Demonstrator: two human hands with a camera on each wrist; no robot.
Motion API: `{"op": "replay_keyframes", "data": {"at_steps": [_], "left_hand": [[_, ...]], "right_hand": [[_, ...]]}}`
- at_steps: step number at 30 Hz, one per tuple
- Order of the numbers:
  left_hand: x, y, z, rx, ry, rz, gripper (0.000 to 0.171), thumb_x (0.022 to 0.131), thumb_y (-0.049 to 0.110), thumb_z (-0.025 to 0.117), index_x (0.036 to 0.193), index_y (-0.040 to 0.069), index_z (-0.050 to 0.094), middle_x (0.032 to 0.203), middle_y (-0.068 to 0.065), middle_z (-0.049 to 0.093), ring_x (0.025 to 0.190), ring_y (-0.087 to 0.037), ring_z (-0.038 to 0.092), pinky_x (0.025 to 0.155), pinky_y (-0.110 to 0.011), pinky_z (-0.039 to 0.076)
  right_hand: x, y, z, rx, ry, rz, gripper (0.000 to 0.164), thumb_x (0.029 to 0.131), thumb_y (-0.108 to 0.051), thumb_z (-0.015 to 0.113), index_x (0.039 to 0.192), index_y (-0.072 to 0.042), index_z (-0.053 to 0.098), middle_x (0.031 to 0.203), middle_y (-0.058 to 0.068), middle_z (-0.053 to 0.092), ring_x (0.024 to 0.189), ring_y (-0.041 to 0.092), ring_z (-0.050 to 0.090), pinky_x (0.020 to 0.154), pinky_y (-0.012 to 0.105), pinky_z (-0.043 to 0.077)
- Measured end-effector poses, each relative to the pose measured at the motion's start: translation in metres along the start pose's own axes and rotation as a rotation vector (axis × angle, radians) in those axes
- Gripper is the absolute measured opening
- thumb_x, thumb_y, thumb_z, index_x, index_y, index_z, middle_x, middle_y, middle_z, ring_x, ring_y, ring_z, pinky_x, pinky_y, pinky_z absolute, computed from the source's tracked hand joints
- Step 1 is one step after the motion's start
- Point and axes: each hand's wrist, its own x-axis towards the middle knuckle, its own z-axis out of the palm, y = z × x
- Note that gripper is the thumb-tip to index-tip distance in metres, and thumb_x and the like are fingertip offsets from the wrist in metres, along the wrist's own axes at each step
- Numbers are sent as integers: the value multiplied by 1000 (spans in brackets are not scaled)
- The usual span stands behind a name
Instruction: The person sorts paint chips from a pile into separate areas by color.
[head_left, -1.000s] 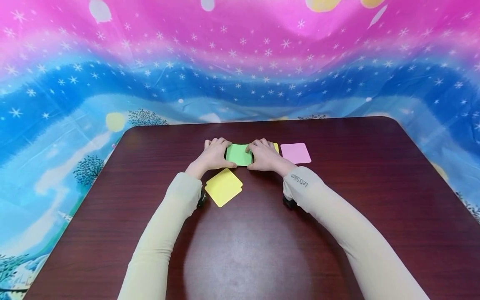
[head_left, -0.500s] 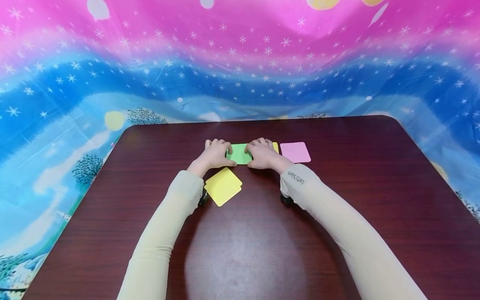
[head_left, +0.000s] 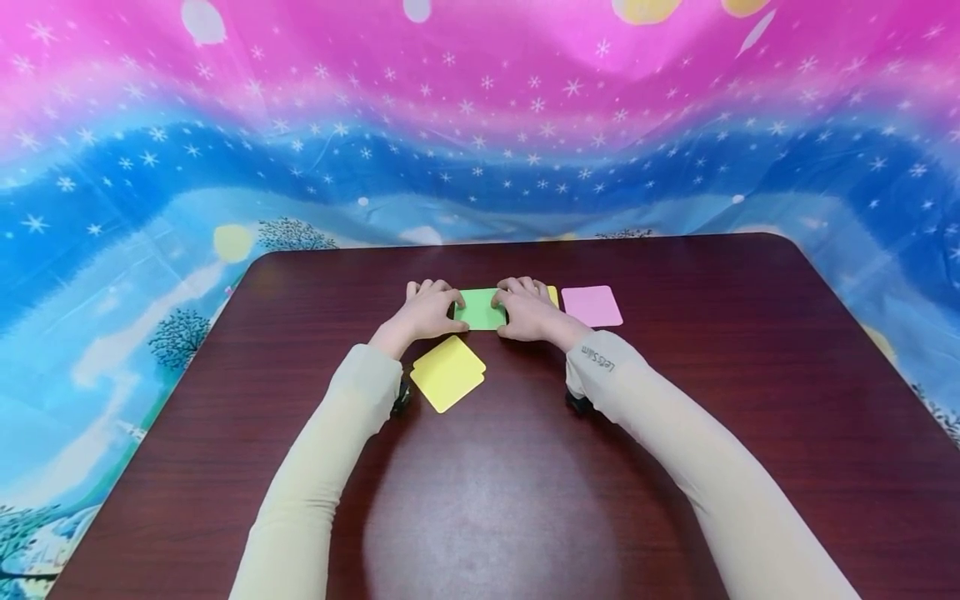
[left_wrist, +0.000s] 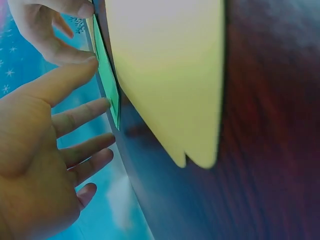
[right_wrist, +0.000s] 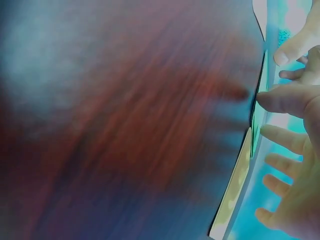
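In the head view a green card [head_left: 480, 310] with rounded corners lies flat between both hands near the table's far side. My left hand [head_left: 426, 311] holds its left end, index finger at the far corner and thumb at the near one. At its right end my right hand [head_left: 528, 309] holds the corners the same way. The left wrist view shows the green card [left_wrist: 106, 75] edge-on, with the other left fingers spread past it. Under the right hand a yellow card [head_left: 553, 297] is mostly hidden; the right wrist view shows that yellow card [right_wrist: 232, 192] beside the green one.
A pink card [head_left: 592, 306] lies to the right of the right hand. Two overlapping yellow cards [head_left: 447, 375] lie turned askew near the left wrist. A patterned cloth [head_left: 480, 150] hangs behind the far edge of the dark wooden table [head_left: 712, 333].
One second ago the green card looked slightly bowed between the hands; now it lies flat. The left thumb has drawn back a little to the left. Other cards stay put.
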Motion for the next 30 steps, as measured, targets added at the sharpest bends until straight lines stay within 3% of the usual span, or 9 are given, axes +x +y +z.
{"op": "replay_keyframes", "data": {"at_steps": [8,20,30], "left_hand": [[-9,-6,3,3,34,6,43,80,42,64,115,17,59,124,-7,49,109,-27,40,83,-44,19],[-30,-8,-2,-38,18,18,44,79,40,65,115,15,60,125,-8,50,112,-27,41,89,-47,18],[-54,-4,-5,4,2,22,48,77,42,67,115,13,62,116,-6,56,105,-25,47,87,-45,21]], "right_hand": [[-11,2,1,6,27,-37,43,79,-30,63,118,-13,54,140,8,34,128,31,27,104,54,16],[-28,-5,3,-1,23,-115,47,80,-34,64,121,-15,53,135,9,39,128,30,28,104,53,15],[-35,-21,1,-9,13,-200,62,77,-37,66,130,-9,47,134,5,41,127,27,31,106,51,13]]}}
